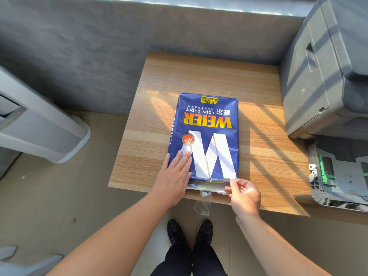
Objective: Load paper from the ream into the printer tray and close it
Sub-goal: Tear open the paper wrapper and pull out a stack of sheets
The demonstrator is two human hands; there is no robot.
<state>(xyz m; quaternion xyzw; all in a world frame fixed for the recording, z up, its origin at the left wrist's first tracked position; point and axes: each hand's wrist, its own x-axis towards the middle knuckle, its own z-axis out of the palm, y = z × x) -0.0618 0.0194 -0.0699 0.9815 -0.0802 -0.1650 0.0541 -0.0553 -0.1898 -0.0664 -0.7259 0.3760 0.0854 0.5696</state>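
The left hand (175, 176) lies flat, fingers spread, on the near left corner of the blue ream (205, 136) — which rests mid-desk (149, 136). The right hand (244, 194) pinches the clear wrapping (205, 189) at the ream's near edge. Further right, the grey printer (326, 76) — its tray (338, 176) pulled open.

Ream (205, 134) on the table (258, 156), printer (326, 76) to its right, open tray (338, 176) before the printer.

Both forearms (119, 226) are bare, no sleeves, watch or rings showing. Down at 6 o'clock: dark trousers (189, 261) and black textured shoes (175, 230).
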